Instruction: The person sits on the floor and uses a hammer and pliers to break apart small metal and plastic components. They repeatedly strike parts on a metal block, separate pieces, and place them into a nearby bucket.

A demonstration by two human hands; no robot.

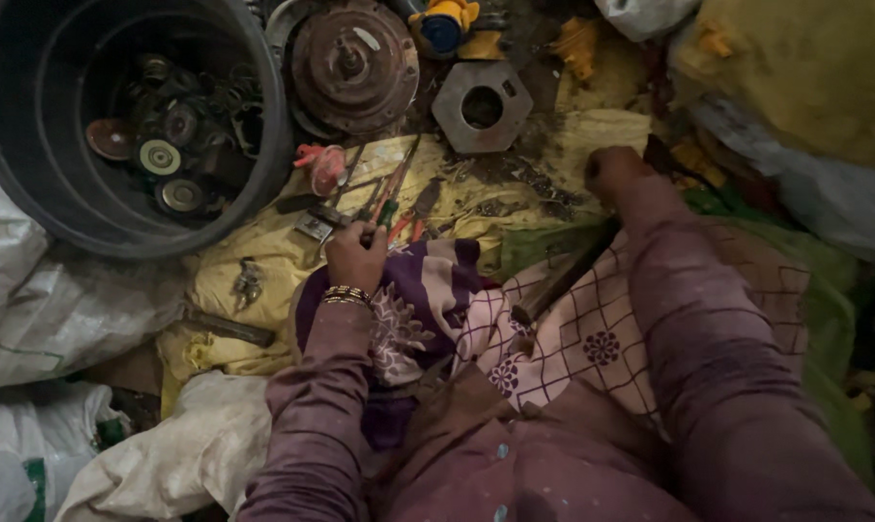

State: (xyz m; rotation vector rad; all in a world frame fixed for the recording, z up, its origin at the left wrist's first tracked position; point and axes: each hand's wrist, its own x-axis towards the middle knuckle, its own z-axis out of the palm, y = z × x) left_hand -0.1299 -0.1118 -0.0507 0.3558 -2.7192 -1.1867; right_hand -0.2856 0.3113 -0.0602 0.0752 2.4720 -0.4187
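Left hand [355, 256]: it rests at the edge of the yellow cloth [263, 261], the fingers curled together over the near ends of a bundle of hand tools [384, 198]; the light is poor, so I cannot tell if it really clamps one of them or only lies on them. Gold bangles [346, 294] are on the wrist.
Right hand [613, 174]: it is stretched further away, closed like a loose fist and pressed down on the dirty yellow cloth — nothing shows between the fingers.
Hand tools: pliers with red and green handles and some thin metal pieces, lying like a fan on the cloth, just in front of the left hand and touching it.
Black tub [31, 184]: a round plastic tub at the upper left, holding small discs, bearings and dark metal scrap [167, 135].
Rusty round part [352, 63]: a heavy disc with a hub in the middle, just beside the tub.
Hexagonal metal block [483, 106]: grey, with a round hole — it lies to the right of the rusty part.
Small metal piece [247, 282]: on the cloth, to the left of the left wrist.
White sacks [60, 309]: at the left side, below the tub.
Lap: purple and pink patterned cloth [515, 319] with a dark bar-shaped tool [563, 275] lying across it.
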